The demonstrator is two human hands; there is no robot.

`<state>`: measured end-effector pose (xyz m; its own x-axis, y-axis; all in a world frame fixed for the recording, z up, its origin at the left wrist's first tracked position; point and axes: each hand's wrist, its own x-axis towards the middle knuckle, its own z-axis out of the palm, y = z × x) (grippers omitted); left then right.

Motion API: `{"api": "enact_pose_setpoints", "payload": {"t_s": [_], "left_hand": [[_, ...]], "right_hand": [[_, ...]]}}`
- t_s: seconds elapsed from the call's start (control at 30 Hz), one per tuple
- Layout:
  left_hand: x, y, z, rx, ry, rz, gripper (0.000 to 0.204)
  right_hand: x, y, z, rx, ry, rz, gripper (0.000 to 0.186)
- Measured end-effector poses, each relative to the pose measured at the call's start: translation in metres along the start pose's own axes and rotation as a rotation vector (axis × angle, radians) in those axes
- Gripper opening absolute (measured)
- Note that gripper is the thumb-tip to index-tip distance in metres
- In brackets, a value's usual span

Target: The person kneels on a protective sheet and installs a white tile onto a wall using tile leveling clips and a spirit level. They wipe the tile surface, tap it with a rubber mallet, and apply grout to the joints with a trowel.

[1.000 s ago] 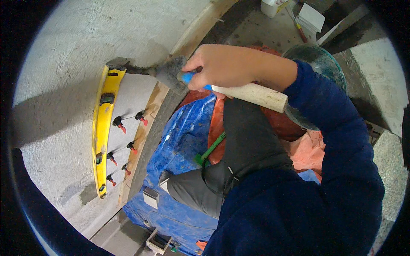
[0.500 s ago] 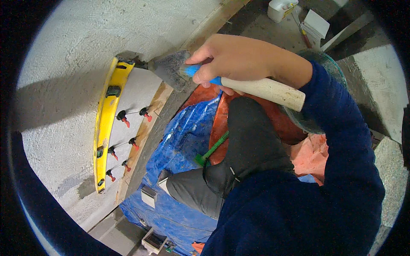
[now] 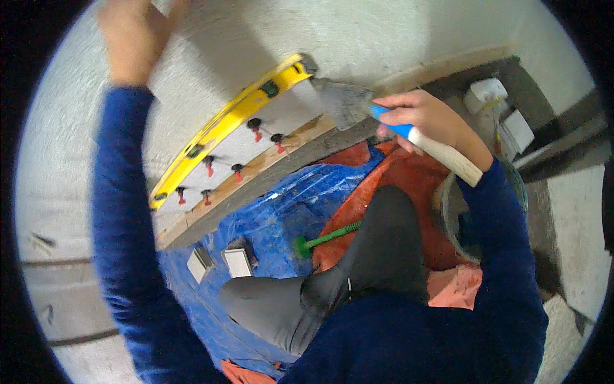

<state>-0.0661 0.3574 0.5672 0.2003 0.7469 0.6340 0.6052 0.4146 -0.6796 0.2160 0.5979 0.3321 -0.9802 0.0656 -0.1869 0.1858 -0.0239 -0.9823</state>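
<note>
My right hand [image 3: 435, 121] grips a trowel [image 3: 446, 153] by its blue and pale handle. The trowel's grey, mortar-smeared blade points left, by the upper end of a yellow spirit level [image 3: 233, 121]. The level lies slantwise along the upper edge of a pale tile strip [image 3: 224, 150]. Several black and red tile-levelling clips [image 3: 257, 129] stick out from the strip. Raised at the upper left, in front of the rough plastered wall [image 3: 230, 32], is my left hand [image 3: 135, 38]. Its fingers are blurred and partly cut off by the frame's top.
A blue tarp [image 3: 281, 211] and an orange sheet [image 3: 345, 230] lie under my legs. A green-handled tool [image 3: 329, 237] rests there, with small white blocks [image 3: 237, 262] to its left. On the right stands a bucket [image 3: 448, 214], partly behind my arm; beyond it is a white jug [image 3: 486, 95].
The view has swung, so the level and clips now sit farther right and more slanted. My left hand has come up into sight at the upper left. The right still holds the trowel.
</note>
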Motion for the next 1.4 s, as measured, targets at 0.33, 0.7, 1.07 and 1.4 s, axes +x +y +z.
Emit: {"api": "enact_pose_setpoints", "payload": {"t_s": [0.33, 0.7, 1.07, 1.4], "left_hand": [[-0.246, 0.074, -0.024, -0.089, -0.475, -0.281, 0.023], [-0.205, 0.028, -0.043, -0.075, -0.366, -0.038, 0.022], [-0.163, -0.024, -0.13, -0.039, -0.36, -0.059, 0.031], [-0.226, -0.079, -0.222, 0.337, -0.304, -0.161, 0.02]], "right_hand": [[-0.008, -0.001, 0.013, 0.043, 0.036, 0.045, 0.059], [-0.01, -0.015, 0.012, -0.051, 0.045, 0.052, 0.061], [-0.011, -0.02, 0.012, -0.013, 0.061, 0.057, 0.057], [-0.018, -0.019, 0.012, 0.114, 0.058, 0.005, 0.053]]}}
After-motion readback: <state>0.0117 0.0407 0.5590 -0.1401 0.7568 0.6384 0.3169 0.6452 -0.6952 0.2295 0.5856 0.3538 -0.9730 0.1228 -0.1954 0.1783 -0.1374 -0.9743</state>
